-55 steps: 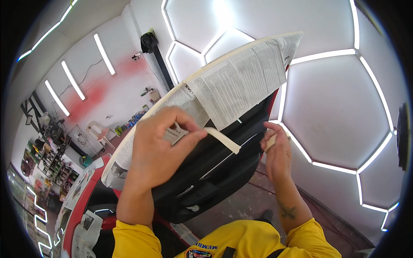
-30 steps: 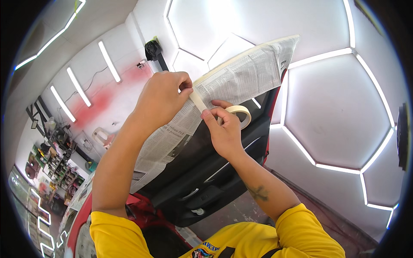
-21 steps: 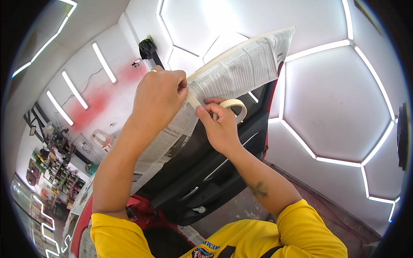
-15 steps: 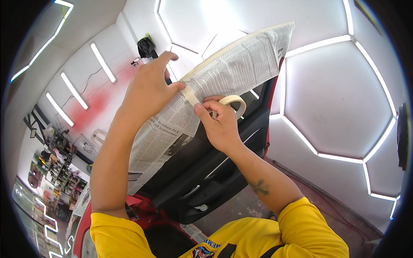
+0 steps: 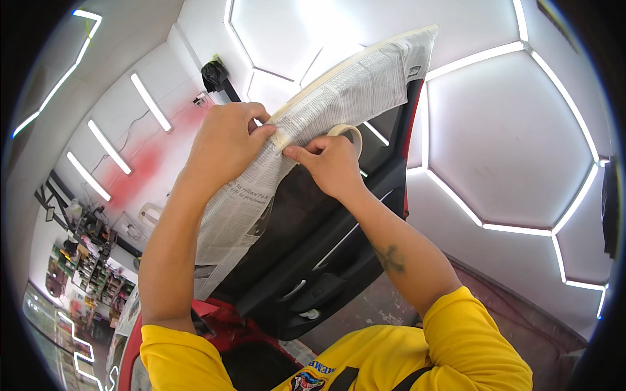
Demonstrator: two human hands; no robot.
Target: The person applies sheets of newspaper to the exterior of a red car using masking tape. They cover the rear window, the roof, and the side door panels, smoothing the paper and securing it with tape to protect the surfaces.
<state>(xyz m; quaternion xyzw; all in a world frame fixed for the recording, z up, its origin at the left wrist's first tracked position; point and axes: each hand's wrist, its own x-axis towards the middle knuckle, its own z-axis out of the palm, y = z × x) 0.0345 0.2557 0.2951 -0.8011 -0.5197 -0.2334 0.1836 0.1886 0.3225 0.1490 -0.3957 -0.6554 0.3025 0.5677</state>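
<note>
Sheets of newspaper (image 5: 352, 88) cover the upper part of a car door (image 5: 339, 251), with a pale band of masking tape along their top edge. A short strip of masking tape (image 5: 280, 139) runs down across the paper between my hands. My left hand (image 5: 225, 140) is closed at the top edge, its thumb and index finger pinching the strip's upper end there. My right hand (image 5: 329, 166) presses its thumb by the strip's lower end, its fingers curled around the roll of masking tape (image 5: 352, 138). Those fingers hide part of the roll.
The door's dark inner panel and pale handle (image 5: 311, 314) lie below the paper. Red car bodywork (image 5: 212, 316) is at the lower left. Crowded shelves (image 5: 94, 274) stand far left. Hexagonal lights (image 5: 508, 228) line the wall at right. A black covered object (image 5: 213, 76) stands behind the door.
My left hand's raised fingers have come down and closed at the paper's top edge. My right hand has moved slightly up and left with the tape roll, closer to the left hand.
</note>
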